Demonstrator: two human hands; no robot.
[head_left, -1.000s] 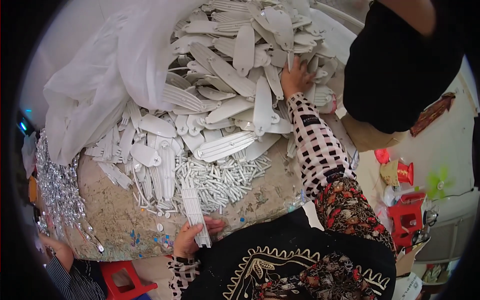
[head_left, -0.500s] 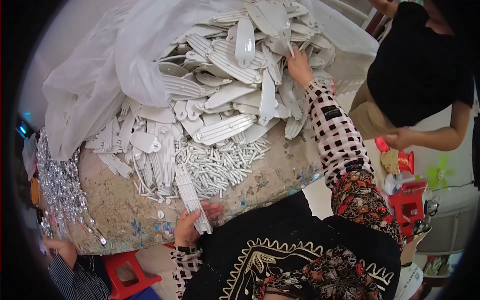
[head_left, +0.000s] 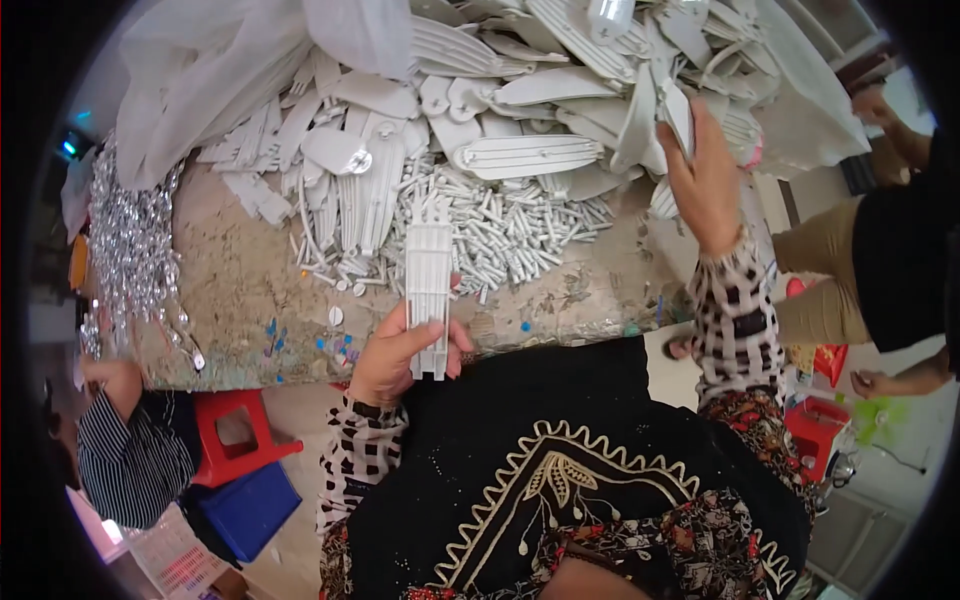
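Note:
Near the table's front edge, my left hand [head_left: 387, 355] is closed around a narrow, ribbed white plastic piece [head_left: 429, 268], held nearly upright with its forked end pointing away from me. Farther right, my right hand [head_left: 712, 195] grips a white plastic blade-shaped panel [head_left: 678, 118] between thumb and fingers, at the right part of a heap of similar white panels [head_left: 530, 157]. Between the hands, short white and silver pins [head_left: 500, 235] lie in a loose pile in front of the panels.
A translucent plastic sheet [head_left: 215, 90] drapes over the heap's left side. Silvery dangling strands [head_left: 135, 240] hang at the table's left end. A person in a striped sleeve [head_left: 125, 465] sits near a red stool [head_left: 235, 430]; another in black [head_left: 905, 270] stands at right.
My right hand has come back from the heap toward me with a panel in its grip. The ribbed piece in my left hand has turned more upright. The whole view has shifted.

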